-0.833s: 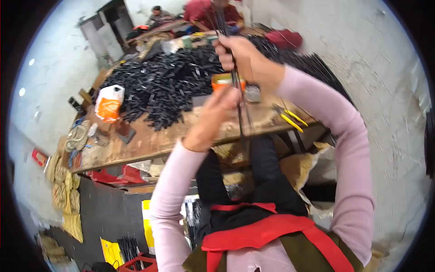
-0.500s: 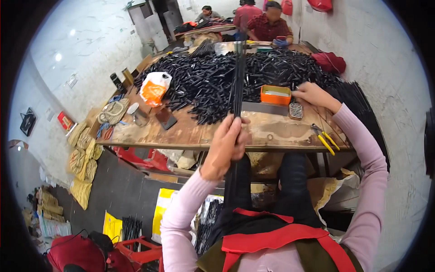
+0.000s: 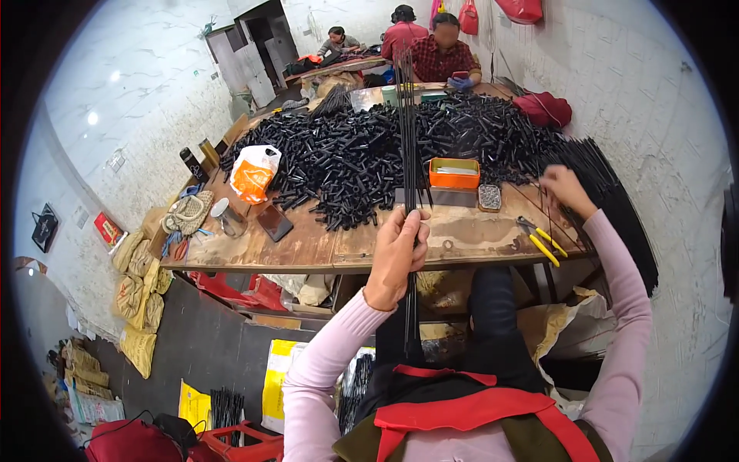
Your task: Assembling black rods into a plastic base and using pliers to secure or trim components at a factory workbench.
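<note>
Away from the orange box (image 3: 454, 180), where it was half a second ago, the right hand (image 3: 566, 189) has moved outward to the near end of the long black rods (image 3: 618, 208) stacked along the table's right side. Its fingers are bent and somewhat blurred; I cannot tell whether they close on a rod or only hover beside one. The left hand (image 3: 397, 258) keeps its grip: thumb and fingers are clamped around a bundle of thin black rods (image 3: 409, 158), held upright before the body, its tips fanning a little above the fist and its lower ends hanging past the table edge toward the lap. Holding them partway along probably steadies such long, whippy pieces (a grip at one end would let them sag), and keeping them over the edge seems to give the lower ends room.

Behind the bundle, a broad heap of short black tubes (image 3: 339, 154) covers the middle of the table (image 3: 308, 248), leaving the front strip for smaller items. A dish (image 3: 489, 209) of small metal bits sits just beside the orange box, between the two hands, likely so either can reach it. Pliers (image 3: 543, 250) lie nearer the front edge, yellow handles turned toward the person, which would suit an easy pickup.
</note>
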### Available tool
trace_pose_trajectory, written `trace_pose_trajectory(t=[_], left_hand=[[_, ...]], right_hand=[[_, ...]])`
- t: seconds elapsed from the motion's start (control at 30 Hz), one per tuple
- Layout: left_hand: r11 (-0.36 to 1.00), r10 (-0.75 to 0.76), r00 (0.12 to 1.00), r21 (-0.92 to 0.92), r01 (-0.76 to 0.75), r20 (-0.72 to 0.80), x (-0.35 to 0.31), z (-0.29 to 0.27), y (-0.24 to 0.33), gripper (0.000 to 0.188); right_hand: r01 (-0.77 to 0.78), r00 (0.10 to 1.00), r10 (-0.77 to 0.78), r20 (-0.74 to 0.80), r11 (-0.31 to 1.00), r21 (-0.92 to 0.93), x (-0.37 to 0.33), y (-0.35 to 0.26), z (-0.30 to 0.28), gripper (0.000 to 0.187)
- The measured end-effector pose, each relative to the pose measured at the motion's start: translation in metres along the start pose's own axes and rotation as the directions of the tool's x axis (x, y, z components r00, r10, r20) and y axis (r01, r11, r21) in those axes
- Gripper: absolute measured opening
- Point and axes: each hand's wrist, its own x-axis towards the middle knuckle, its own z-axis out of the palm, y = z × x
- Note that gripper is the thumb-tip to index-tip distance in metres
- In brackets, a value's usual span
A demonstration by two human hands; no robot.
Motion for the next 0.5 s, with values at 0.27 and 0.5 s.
trace_pose_trajectory(t=[0.27, 0.5], left_hand=[[0.998, 0.056, 0.998, 0.022, -0.055, -0.03, 0.02, 0.024, -0.018, 0.024], [0.999, 0.031, 0.999, -0.04, -0.032, -0.028, -0.006, 0.011, -0.006, 0.019]], right_hand=[[0.151, 0.928, -0.276, 0.251, 0.893, 0.423, -0.006, -0.202, 0.022, 0.025], [0.159, 0.879, -0.349, 0.326, 0.858, 0.489, -0.019, -0.233, 0.074, 0.035]])
